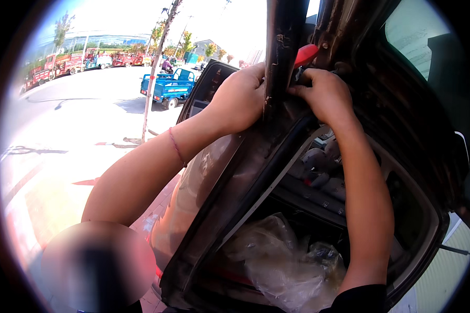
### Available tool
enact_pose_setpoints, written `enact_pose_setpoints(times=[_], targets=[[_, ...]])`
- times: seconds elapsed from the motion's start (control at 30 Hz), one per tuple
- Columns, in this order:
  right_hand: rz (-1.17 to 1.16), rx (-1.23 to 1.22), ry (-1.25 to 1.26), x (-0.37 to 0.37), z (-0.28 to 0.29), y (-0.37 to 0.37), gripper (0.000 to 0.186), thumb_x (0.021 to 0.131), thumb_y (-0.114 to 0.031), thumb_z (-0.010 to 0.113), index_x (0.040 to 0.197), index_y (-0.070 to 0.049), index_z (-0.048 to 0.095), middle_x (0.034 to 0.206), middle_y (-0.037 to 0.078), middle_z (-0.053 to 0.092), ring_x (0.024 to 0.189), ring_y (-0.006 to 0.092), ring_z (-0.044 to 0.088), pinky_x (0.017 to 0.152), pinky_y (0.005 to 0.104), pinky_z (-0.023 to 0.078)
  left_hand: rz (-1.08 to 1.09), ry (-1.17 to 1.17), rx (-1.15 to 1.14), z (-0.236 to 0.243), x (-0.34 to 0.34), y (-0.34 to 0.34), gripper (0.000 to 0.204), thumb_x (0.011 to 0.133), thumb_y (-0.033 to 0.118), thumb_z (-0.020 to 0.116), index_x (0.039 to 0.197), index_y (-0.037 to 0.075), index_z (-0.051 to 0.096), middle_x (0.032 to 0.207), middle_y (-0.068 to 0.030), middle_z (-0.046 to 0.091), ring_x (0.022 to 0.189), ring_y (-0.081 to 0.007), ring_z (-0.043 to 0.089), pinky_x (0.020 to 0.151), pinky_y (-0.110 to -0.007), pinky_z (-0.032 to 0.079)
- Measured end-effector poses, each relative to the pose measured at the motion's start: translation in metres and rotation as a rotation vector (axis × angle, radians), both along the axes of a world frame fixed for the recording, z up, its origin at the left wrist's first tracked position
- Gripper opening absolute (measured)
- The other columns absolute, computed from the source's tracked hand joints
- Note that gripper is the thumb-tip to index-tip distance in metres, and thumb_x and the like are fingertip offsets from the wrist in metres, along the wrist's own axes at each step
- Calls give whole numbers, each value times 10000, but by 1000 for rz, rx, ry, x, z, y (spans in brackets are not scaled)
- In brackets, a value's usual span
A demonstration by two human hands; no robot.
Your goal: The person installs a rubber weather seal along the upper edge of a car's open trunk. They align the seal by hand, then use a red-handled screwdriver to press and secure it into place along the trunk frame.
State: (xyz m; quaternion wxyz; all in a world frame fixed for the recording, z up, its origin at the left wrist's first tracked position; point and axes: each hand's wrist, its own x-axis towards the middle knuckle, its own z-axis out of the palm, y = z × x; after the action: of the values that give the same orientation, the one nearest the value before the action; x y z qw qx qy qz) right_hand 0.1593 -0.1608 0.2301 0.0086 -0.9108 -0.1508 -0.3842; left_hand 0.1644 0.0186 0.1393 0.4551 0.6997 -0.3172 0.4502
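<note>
Both my arms reach up to the top corner of an open car tailgate opening. My left hand (pixel 237 101) is against a dark, scuffed metal bar (pixel 281 49), which hides its fingers. On the other side of the bar, my right hand (pixel 326 96) has its fingers curled in and pressed together at the dark body frame (pixel 277 128). What they hold is hidden. A rounded red piece (pixel 306 55), perhaps a tool handle, sticks out just above the right fingers; whether the hand touches it I cannot tell.
Crumpled clear plastic sheeting (pixel 284 261) lies inside the car's rear, behind the seats (pixel 321 161). A person's blurred head (pixel 99 266) is close at lower left. A thin tree trunk (pixel 152 78) and a blue cargo tricycle (pixel 169 86) stand beyond, with several red vehicles farther off.
</note>
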Motion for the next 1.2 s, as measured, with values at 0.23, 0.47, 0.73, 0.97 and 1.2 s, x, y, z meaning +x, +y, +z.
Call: enact_pose_setpoints(times=[0.23,0.47,0.73,0.97,1.2], targets=[[372,-192,-443,27,-28,-19,221,850,-164,779,1006,-49,674,1074,113,679,950,389,689,829,457,549,41,-62,-85,-8,9,-2,279,990,244,569,1118,16,668,950,-258,702,937,-445,672,819,-475,524],[277,-522,-439,31,-11,-30,363,846,-127,771,1155,-59,593,1048,120,684,913,374,709,775,440,579,52,-105,-62,-12,9,0,257,983,230,573,1103,23,668,894,-249,693,896,-449,669,780,-487,523],[271,-510,-482,28,-13,-25,343,856,-127,762,1151,-87,592,1053,114,687,900,356,713,764,443,580,-21,-131,-85,-19,7,4,267,997,255,595,1137,42,674,862,-247,684,863,-443,673,756,-477,523],[329,-332,-485,30,-21,-25,298,867,-110,750,1120,-59,600,1061,143,689,928,385,700,773,465,566,35,-191,-131,-18,11,-3,228,991,236,608,1119,62,680,813,-229,680,814,-439,671,720,-477,522],[434,-344,-369,24,-14,-27,231,901,-118,734,1080,-23,624,1041,179,701,944,407,693,807,464,562,36,-267,-169,-23,15,-3,224,984,231,621,1107,55,685,800,-242,670,800,-444,670,691,-476,521]])
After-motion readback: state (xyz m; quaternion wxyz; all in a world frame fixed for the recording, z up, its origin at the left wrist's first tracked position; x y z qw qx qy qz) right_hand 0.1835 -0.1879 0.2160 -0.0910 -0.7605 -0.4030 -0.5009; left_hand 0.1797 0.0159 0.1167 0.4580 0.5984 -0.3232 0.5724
